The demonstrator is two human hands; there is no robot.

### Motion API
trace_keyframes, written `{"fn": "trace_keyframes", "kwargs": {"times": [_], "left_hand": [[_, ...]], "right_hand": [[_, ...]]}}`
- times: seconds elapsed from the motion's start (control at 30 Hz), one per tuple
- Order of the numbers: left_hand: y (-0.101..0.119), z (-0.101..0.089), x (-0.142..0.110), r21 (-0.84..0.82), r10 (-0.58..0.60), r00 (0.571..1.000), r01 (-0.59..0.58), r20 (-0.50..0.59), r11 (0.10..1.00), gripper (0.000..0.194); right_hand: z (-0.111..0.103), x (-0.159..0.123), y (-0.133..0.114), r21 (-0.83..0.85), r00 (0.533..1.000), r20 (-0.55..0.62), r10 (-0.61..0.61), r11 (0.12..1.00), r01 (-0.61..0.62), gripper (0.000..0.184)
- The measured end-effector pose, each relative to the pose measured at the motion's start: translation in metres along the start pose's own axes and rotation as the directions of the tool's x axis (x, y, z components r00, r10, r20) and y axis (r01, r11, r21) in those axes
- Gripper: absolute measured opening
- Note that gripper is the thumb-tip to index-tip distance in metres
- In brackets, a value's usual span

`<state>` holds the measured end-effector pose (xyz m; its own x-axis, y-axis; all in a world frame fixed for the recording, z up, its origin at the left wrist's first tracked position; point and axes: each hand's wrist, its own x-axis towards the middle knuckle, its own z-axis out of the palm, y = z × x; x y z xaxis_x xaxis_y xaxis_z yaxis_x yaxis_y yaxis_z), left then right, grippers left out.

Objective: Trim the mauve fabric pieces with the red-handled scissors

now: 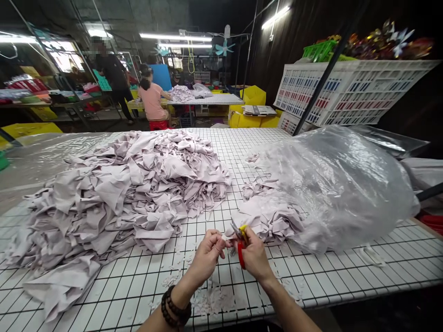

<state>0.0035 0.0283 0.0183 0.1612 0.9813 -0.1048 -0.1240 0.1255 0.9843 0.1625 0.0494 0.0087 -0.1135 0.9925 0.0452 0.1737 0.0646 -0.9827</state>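
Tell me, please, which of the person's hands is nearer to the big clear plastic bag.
Right. The right hand, holding scissors, is left of the clear plastic bag, toward the camera; the left hand is farther left, beyond the right hand.

Fabric-piece pile (pixel 138 184) lies on worktable (pixel 138 286), left side; plastic bag (pixel 346 184), right side; fabric clippings (pixel 214 297) at near edge; plastic crate (pixel 349 94) behind bag.

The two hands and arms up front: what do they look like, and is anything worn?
The left hand is gloveless, with a dark brown beaded bracelet in two rows at its wrist. The right hand is gloveless too, its wrist bare. No sleeves show.
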Motion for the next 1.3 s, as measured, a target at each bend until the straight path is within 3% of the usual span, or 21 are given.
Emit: {"fn": "trace_keyframes", "kwargs": {"times": [0.1, 0.27, 0.33, 0.4, 0.5, 0.6, 0.73, 0.93, 1.3], "left_hand": [[-0.003, 0.001, -0.003, 0.016, 0.105, 0.994, -0.104, -0.035, 0.994, 0.033], [-0.01, 0.009, 0.003, -0.235, 0.125, 0.989, -0.102, 0.081, 0.967, 0.027], [-0.01, 0.012, 0.006, -0.262, 0.145, 0.986, -0.117, 0.088, 0.958, 0.026], [-0.009, 0.013, 0.008, -0.234, 0.158, 0.984, -0.134, 0.087, 0.963, 0.026], [-0.009, 0.015, 0.009, -0.13, 0.18, 0.979, -0.167, 0.092, 0.977, 0.027], [-0.012, 0.016, 0.01, -0.036, 0.207, 0.974, -0.204, 0.097, 0.978, 0.027], [-0.014, 0.02, 0.01, -0.026, 0.218, 0.968, -0.216, 0.121, 0.976, 0.028], [-0.017, 0.021, 0.01, -0.034, 0.22, 0.966, -0.217, 0.139, 0.976, 0.025], [-0.012, 0.017, 0.007, -0.013, 0.178, 0.972, -0.179, 0.151, 0.984, 0.029]], "right_hand": [[0.009, -0.001, 0.008, 0.155, 0.997, 0.015, 0.078, 0.985, -0.079, 0.023], [-0.007, -0.008, -0.001, 0.235, 0.982, 0.144, 0.121, 0.96, -0.153, 0.029], [-0.022, -0.015, -0.013, 0.122, 0.98, 0.128, 0.151, 0.978, -0.167, 0.027], [-0.037, -0.023, -0.025, -0.092, 0.985, 0.067, 0.162, 0.984, -0.155, 0.027], [-0.054, -0.035, -0.034, -0.42, 0.986, 0.074, 0.151, 0.901, -0.107, 0.027], [-0.059, -0.043, -0.036, -0.58, 0.978, 0.117, 0.176, 0.811, -0.076, 0.033], [-0.055, -0.047, -0.039, -0.656, 0.976, 0.096, 0.197, 0.75, -0.087, 0.035], [-0.047, -0.045, -0.047, -0.668, 0.984, 0.085, 0.159, 0.741, -0.062, 0.031], [-0.045, -0.046, -0.035, -0.759, 0.993, 0.084, 0.088, 0.651, 0.006, 0.036]]}}
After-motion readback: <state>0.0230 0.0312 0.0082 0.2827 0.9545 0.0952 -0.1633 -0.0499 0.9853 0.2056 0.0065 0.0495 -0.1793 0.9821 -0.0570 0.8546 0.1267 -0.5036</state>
